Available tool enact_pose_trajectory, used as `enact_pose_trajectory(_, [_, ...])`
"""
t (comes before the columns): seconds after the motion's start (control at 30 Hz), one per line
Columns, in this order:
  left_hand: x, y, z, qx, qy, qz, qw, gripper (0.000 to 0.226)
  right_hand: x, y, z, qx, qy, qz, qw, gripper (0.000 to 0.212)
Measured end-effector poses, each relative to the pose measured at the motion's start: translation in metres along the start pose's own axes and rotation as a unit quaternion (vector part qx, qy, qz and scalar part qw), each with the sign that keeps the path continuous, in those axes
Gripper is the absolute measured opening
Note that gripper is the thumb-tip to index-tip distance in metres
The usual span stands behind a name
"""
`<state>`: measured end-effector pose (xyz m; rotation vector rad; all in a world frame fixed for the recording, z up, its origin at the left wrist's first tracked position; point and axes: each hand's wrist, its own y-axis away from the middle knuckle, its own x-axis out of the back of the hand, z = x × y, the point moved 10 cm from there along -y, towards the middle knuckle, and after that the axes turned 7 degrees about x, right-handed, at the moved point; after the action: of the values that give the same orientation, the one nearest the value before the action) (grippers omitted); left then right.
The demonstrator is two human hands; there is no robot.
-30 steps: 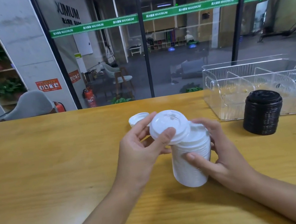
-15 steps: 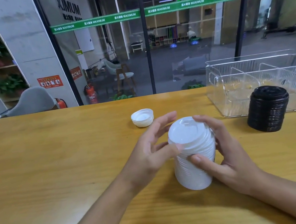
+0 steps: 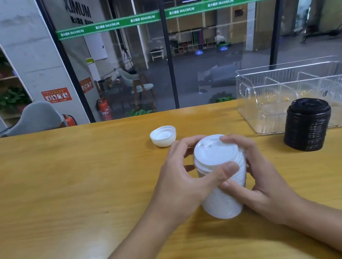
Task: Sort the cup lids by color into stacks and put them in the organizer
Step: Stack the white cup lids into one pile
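L hand (image 3: 180,181) & R hand (image 3: 260,182) both wrap the white lid stack (image 3: 219,206) standing mid table (image 3: 62,179), prob. squaring it up; black stack (image 3: 307,124) waits touching the organizer (image 3: 255,103) at the far right edge, loose white lids (image 3: 163,136) just behind the hands.

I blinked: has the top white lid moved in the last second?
Yes, the lid went down: held tilted above the white stack before, it now sits flat on it, nearer the table.

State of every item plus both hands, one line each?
Tall white cup-lid stack: held, leaning slightly.
Left hand: grips white stack.
Right hand: grips white stack.
Black ribbed cup-lid stack: standing free, untouched.
Loose white lids: upturned on table.
Clear divided plastic organizer: no lids visible inside.
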<state>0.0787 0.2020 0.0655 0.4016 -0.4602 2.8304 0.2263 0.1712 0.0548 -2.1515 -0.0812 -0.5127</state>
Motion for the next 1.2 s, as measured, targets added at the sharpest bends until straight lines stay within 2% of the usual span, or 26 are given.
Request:
enact_pose_trajectory(0.07, [-0.004,-0.001,-0.002,0.009,0.043,-0.061,0.997,0.075,0.0,0.001,0.002,-0.007,-0.001,-0.001,1.0,0.061])
enact_pose_trajectory(0.13, [0.0,-0.001,0.0,0.003,0.054,-0.087,0.995,0.076,-0.001,0.002,0.004,-0.011,-0.001,0.0,1.0,0.062])
enact_pose_trajectory(0.37, [0.011,-0.006,0.0,-0.008,0.054,-0.024,0.998,0.067,-0.004,0.003,0.006,-0.024,-0.017,-0.002,1.0,0.089])
enact_pose_trajectory(0.5, [0.007,-0.005,0.001,-0.018,0.028,-0.01,0.999,0.069,-0.004,0.002,0.004,-0.025,-0.014,-0.005,1.0,0.093])
enact_pose_trajectory(0.67, [0.006,-0.005,-0.003,-0.012,0.027,0.006,1.0,0.069,-0.003,0.002,0.002,-0.014,-0.003,-0.004,1.0,0.085])
enact_pose_trajectory(0.9, [0.001,-0.002,-0.007,0.008,0.061,-0.016,0.998,0.055,-0.001,0.002,-0.001,-0.005,0.015,-0.005,1.0,0.055])
enact_pose_trajectory(1.2, [-0.003,0.0,-0.006,-0.033,0.042,-0.007,0.999,0.059,-0.002,0.001,-0.002,-0.02,0.006,-0.012,1.0,0.056])
